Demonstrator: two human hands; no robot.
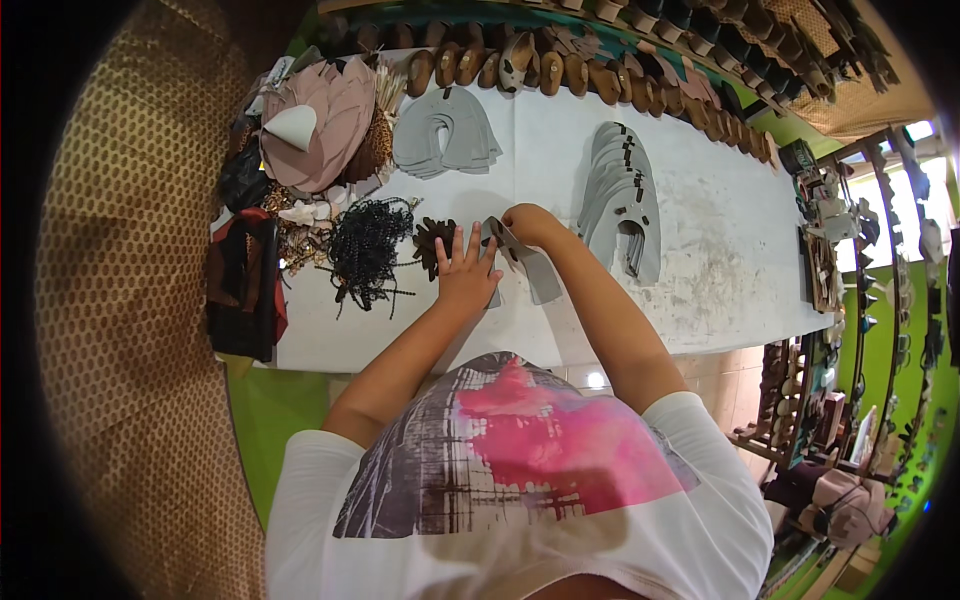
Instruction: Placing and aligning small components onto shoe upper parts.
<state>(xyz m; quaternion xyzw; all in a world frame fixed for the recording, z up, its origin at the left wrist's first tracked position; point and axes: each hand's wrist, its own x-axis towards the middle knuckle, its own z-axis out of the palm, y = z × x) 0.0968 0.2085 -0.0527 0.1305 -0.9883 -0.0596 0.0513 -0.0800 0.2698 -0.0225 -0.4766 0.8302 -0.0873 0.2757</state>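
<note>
A grey U-shaped piece [540, 274], like a shoe upper, lies on the white table in front of me. My right hand [533, 226] is closed on the curved top of this piece, its fingertips partly hidden. My left hand [467, 270] rests beside it with fingers spread, at the piece's left side. Just left of those fingers sits a small heap of dark brown strips [431, 240]. Beyond my left hand lies a fanned stack of grey U-shaped pieces [413, 135]. To the right, another overlapping row of grey pieces [604, 192] carries small dark tabs.
A tangle of black beaded cord [365, 250] lies on the left, near a pile of pink sheets [335, 120] with a white cone-shaped piece [291, 127]. Brown shoe lasts [550, 72] line the table's far edge. Racks of shoes [865, 270] stand on the right.
</note>
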